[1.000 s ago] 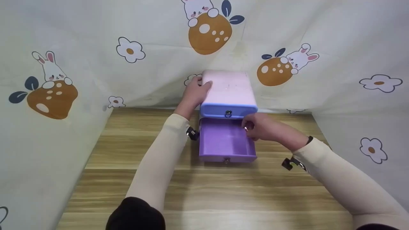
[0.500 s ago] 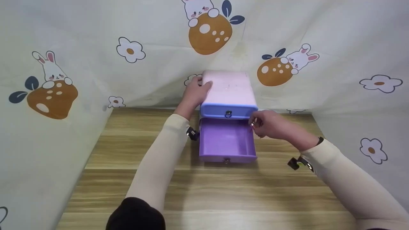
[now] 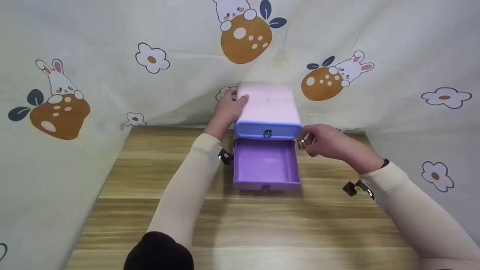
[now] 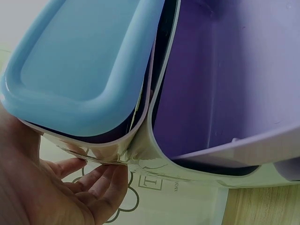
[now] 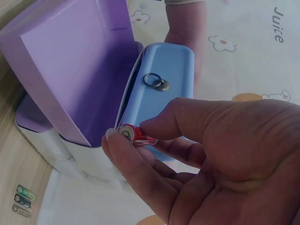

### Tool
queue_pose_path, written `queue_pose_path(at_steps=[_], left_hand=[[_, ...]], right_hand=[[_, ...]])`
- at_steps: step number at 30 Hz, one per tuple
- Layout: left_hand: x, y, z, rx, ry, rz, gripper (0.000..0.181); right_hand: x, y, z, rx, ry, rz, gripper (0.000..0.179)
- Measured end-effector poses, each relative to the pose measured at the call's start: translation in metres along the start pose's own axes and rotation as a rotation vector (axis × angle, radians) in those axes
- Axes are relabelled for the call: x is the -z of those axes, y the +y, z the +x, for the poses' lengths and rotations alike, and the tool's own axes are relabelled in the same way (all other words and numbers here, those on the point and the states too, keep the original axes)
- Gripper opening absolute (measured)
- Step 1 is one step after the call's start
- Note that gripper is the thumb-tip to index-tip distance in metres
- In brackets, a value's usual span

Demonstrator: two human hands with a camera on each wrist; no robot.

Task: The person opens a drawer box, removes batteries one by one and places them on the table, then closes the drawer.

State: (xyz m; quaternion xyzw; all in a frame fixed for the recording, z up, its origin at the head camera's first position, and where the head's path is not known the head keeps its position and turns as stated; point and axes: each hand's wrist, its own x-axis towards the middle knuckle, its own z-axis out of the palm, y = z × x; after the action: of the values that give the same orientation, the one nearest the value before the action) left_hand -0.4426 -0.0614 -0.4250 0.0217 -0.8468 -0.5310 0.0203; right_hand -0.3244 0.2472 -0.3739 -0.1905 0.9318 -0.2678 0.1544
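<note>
A small drawer unit with a pink top (image 3: 268, 101) stands against the back wall. Its blue upper drawer (image 3: 251, 130) is closed, while the purple lower drawer (image 3: 264, 161) is pulled out and has nothing in it. My left hand (image 3: 229, 108) rests at the unit's left edge, thumb on top; in the left wrist view its bent fingers (image 4: 105, 187) touch the side. Just right of the drawers, my right hand (image 3: 326, 142) pinches a small red battery (image 5: 133, 134) between thumb and fingers, its metal end showing.
Several batteries, among them a green battery (image 5: 26, 191), lie side by side on the wooden table (image 5: 35, 154) in the right wrist view. A ring pull (image 5: 152, 80) hangs on the blue drawer front. Printed cloth walls (image 3: 180, 90) enclose the table at the back and sides.
My right hand has moved right and slightly back, from over the purple drawer's right side to beside the unit, still pinching the battery. My left hand has stayed in place.
</note>
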Motion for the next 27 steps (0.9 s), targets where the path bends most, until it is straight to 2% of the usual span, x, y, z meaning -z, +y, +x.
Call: queue_pose_path(at_steps=[6, 14, 27], left_hand=[[0.0, -0.002, 0.002, -0.001, -0.001, -0.007, 0.067], [0.0, -0.003, 0.002, 0.0, 0.0, -0.012, 0.066], [0.001, -0.001, 0.001, -0.002, -0.013, -0.015, 0.066]], right_hand=[[0.005, 0.006, -0.001, -0.053, 0.004, 0.0, 0.029], [0.011, 0.018, 0.0, -0.051, 0.018, 0.029, 0.029], [0.023, 0.048, 0.011, -0.074, 0.1, -0.067, 0.03]])
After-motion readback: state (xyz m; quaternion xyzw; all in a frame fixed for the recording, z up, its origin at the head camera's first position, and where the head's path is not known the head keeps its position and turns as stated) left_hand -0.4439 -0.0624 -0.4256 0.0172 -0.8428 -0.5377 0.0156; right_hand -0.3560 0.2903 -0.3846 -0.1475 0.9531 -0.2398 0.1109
